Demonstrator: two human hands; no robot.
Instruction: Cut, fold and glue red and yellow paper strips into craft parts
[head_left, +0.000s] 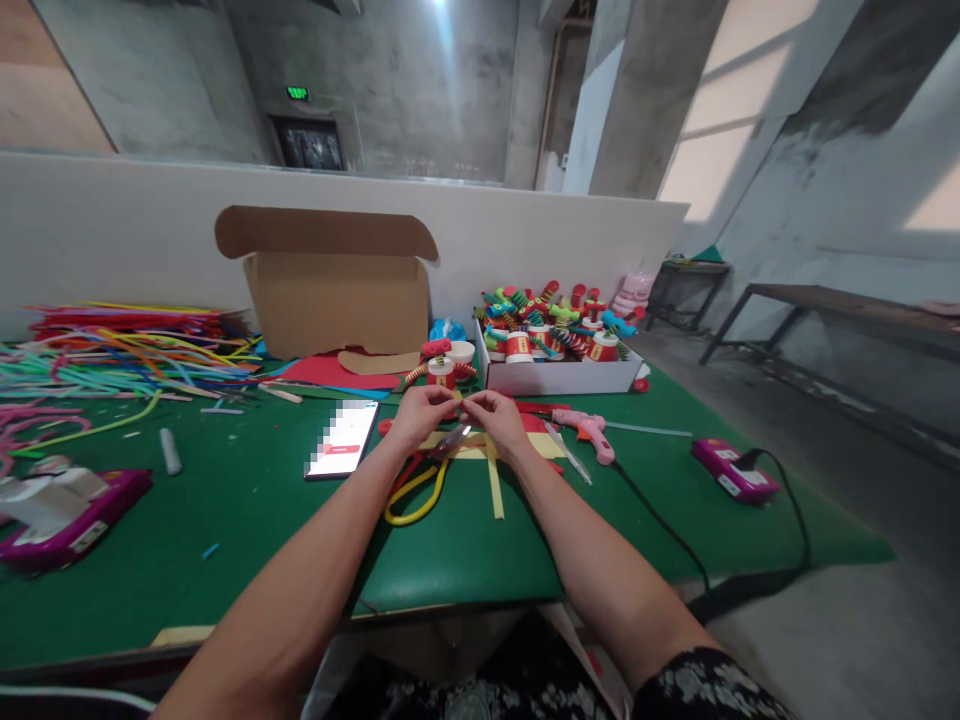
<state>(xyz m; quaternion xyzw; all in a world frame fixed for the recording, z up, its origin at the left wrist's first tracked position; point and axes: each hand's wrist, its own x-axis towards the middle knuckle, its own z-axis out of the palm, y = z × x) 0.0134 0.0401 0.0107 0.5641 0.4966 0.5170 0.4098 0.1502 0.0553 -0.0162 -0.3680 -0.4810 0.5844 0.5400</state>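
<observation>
Yellow-handled scissors (pixel 442 480) lie just below the hands (pixel 496 415), held together; whether they pinch anything, I cannot tell.

- Holding left hand (pixel 422 415) and right hand (pixel 497 415) fingertips close together, near yellow-handled scissors (pixel 442 474).
- Having phone (pixel 349 437) at left, pink glue gun (pixel 589 428) at right.
- Facing cardboard box (pixel 345 300).

My green table (pixel 465 575) has a phone (pixel 352 437) left of my left hand (pixel 420 414), pink glue gun (pixel 592 428) right of my right hand (pixel 496 414) lol.
</observation>
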